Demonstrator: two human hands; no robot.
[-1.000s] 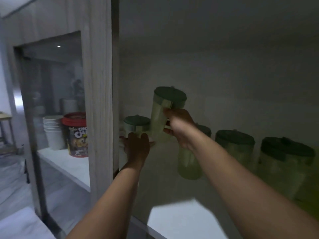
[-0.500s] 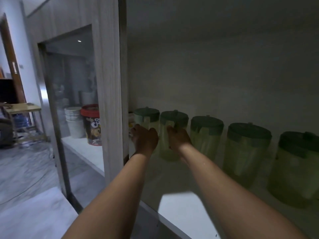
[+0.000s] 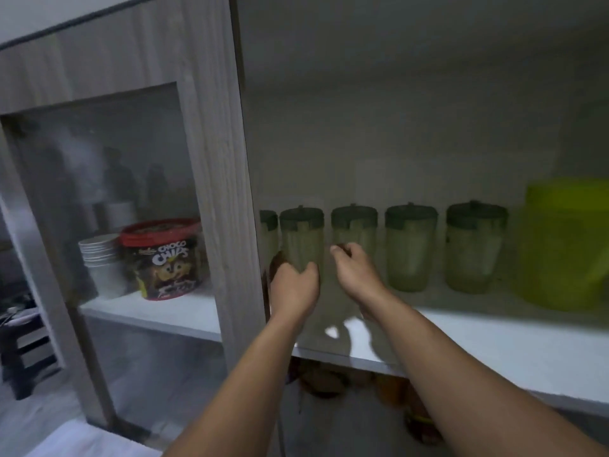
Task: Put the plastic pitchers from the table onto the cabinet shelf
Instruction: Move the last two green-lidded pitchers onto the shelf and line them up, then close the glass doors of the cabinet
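Note:
Several pale green plastic pitchers with dark lids stand in a row at the back of the white cabinet shelf (image 3: 478,344). My left hand (image 3: 293,288) wraps around the lower part of the second pitcher (image 3: 301,239). My right hand (image 3: 354,272) is curled against the front of the third pitcher (image 3: 354,225), fingers closed where its handle faces me. Two more pitchers (image 3: 410,249) (image 3: 474,249) stand free to the right. The leftmost pitcher (image 3: 268,232) is half hidden behind the cabinet post.
A large yellow-green container (image 3: 566,245) fills the shelf's right end. A wooden post (image 3: 217,192) borders the opening on the left. Behind glass sit a Choco Chips tub (image 3: 168,258) and stacked white cups (image 3: 100,258). Dim objects lie under the shelf.
My right hand lowered the raised pitcher into the row between its neighbours. My left hand moved onto the second pitcher. The view has shifted right and back, revealing the yellow-green container.

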